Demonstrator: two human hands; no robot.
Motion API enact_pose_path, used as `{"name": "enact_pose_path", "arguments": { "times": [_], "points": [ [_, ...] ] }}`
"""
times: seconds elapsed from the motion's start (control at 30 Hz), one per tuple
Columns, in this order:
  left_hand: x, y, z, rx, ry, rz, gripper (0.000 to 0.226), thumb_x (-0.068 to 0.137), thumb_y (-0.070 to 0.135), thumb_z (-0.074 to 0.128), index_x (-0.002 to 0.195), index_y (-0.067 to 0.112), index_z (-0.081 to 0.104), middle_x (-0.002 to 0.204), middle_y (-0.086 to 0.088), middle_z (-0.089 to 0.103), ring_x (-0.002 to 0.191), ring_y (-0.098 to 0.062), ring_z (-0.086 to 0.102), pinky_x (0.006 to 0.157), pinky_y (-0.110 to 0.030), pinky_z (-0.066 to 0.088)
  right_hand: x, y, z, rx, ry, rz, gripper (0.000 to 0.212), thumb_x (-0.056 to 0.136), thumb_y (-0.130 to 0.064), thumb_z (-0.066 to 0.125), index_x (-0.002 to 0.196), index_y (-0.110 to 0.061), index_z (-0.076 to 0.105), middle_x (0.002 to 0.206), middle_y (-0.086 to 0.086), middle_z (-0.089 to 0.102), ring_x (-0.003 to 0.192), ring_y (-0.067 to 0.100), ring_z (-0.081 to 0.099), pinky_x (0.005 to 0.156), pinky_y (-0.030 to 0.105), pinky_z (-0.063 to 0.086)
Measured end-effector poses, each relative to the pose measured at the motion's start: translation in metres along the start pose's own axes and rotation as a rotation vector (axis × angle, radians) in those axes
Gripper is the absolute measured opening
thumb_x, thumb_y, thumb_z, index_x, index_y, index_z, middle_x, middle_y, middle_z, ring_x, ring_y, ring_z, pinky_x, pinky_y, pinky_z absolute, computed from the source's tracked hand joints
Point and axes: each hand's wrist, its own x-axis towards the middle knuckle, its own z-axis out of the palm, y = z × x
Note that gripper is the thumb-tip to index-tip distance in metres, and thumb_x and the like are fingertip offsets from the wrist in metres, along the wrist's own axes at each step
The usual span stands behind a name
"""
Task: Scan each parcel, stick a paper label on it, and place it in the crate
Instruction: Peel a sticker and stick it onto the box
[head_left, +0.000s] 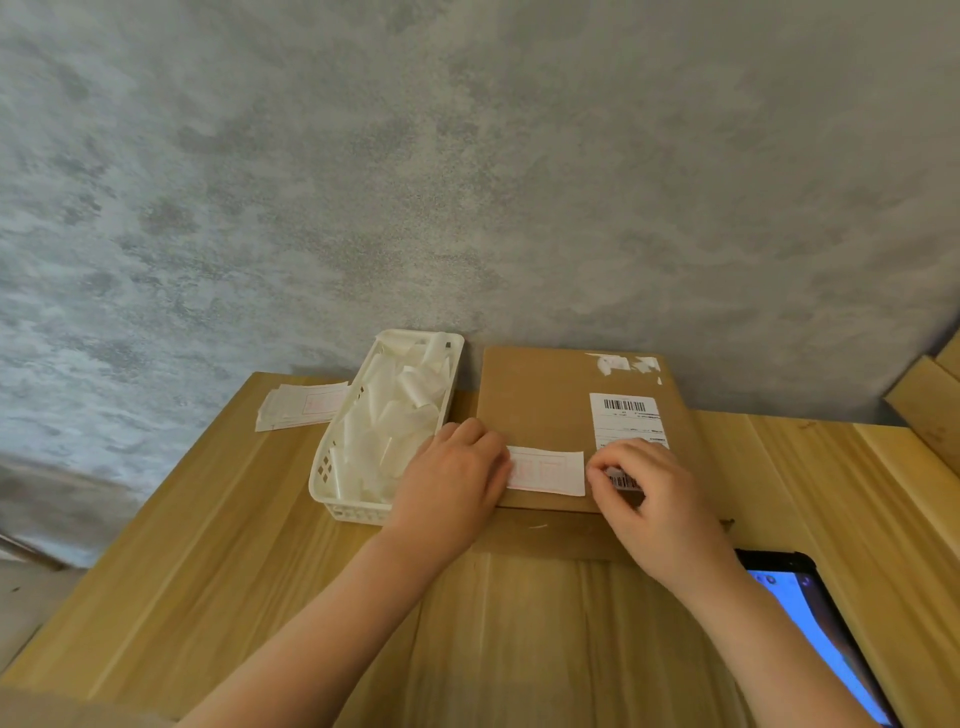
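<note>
A flat brown cardboard parcel (540, 410) lies on the wooden bench (208, 545), its far edge up against the mottled grey wall (467, 156). Across the near part of its top face sits a small white paper label (548, 471) with faint red print, lying lengthwise left to right.

The person's left hand (449, 480) rests at the left end of that label, palm down, fingers loosely bent, fingertips on the label's edge and the cardboard beside it; from here I cannot tell whether it presses flat or pinches the paper. The right hand (649, 499) is at the label's right end, fingers curled, thumb and forefinger close together at the corner of the paper, seemingly pinching or pressing it down.

A larger white shipping label (626, 418) with a black barcode is stuck on the right part of the parcel; its near end runs under the right hand, where a second barcode peeks out between the fingers. Torn white paper scraps (623, 364) cling near the parcel's far right corner.

Just left of the parcel, touching or nearly so, stands a white plastic basket (327, 470) full of curled white backing strips (395, 415). Farther left, beyond the basket, a small stack of spare labels (298, 405) lies flat on the bench.

At the near right edge, a tablet (821, 623) in a dark case shows a lit blue screen. Pale wooden boards (924, 400) lean at the far right.
</note>
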Motion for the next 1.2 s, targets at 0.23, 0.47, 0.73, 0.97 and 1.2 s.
{"name": "enact_pose_path", "arguments": {
  "times": [0.23, 0.47, 0.73, 0.97, 1.2],
  "points": [
    [0.001, -0.001, -0.003, -0.046, -0.033, -0.003, 0.025, 0.097, 0.036, 0.054, 0.115, 0.024, 0.067, 0.105, 0.004, 0.058, 0.099, -0.017, 0.056, 0.087, -0.033, 0.050, 0.003, -0.005, 0.027, -0.240, -0.031, 0.123, 0.036, 0.092, -0.046, 0.059, 0.120, -0.027, 0.069, 0.130, -0.007, 0.064, 0.122, 0.016, 0.057, 0.111, 0.042, 0.035],
    [-0.001, -0.002, -0.003, -0.123, -0.066, -0.051, 0.030, 0.100, 0.034, 0.052, 0.125, 0.025, 0.064, 0.116, 0.007, 0.055, 0.111, -0.011, 0.050, 0.096, -0.022, 0.042, -0.011, -0.009, 0.027, -0.425, -0.024, 0.272, 0.059, 0.092, -0.061, 0.022, 0.132, -0.038, 0.059, 0.151, -0.004, 0.047, 0.141, 0.025, 0.037, 0.118, 0.050, 0.021],
    [-0.022, 0.012, 0.003, -0.636, -0.068, -0.359, 0.046, 0.102, 0.030, 0.049, 0.146, 0.028, 0.035, 0.146, 0.015, 0.035, 0.133, -0.002, 0.037, 0.108, -0.017, 0.031, -0.014, 0.005, -0.006, -0.122, 0.129, 0.391, 0.052, 0.097, -0.041, 0.049, 0.144, -0.018, 0.045, 0.147, 0.002, 0.047, 0.136, 0.022, 0.041, 0.112, 0.039, 0.034],
    [-0.021, 0.016, 0.020, -1.137, -0.103, -0.843, 0.063, 0.095, 0.064, 0.038, 0.151, 0.037, 0.033, 0.144, 0.021, 0.040, 0.133, -0.002, 0.035, 0.115, -0.029, 0.022, -0.008, 0.044, -0.036, 0.581, 0.092, 0.922, 0.053, 0.098, -0.057, 0.043, 0.141, -0.027, 0.049, 0.136, -0.011, 0.056, 0.123, 0.013, 0.052, 0.108, 0.039, 0.039],
    [-0.021, 0.026, 0.027, -1.335, -0.034, -0.964, 0.049, 0.101, 0.058, 0.034, 0.124, 0.030, 0.066, 0.118, 0.005, 0.072, 0.116, -0.014, 0.063, 0.109, -0.038, 0.042, -0.008, 0.044, -0.041, 0.751, 0.026, 0.885, 0.044, 0.097, -0.061, 0.041, 0.128, -0.036, 0.059, 0.115, -0.013, 0.070, 0.111, 0.009, 0.062, 0.096, 0.033, 0.044]
  ]
}}
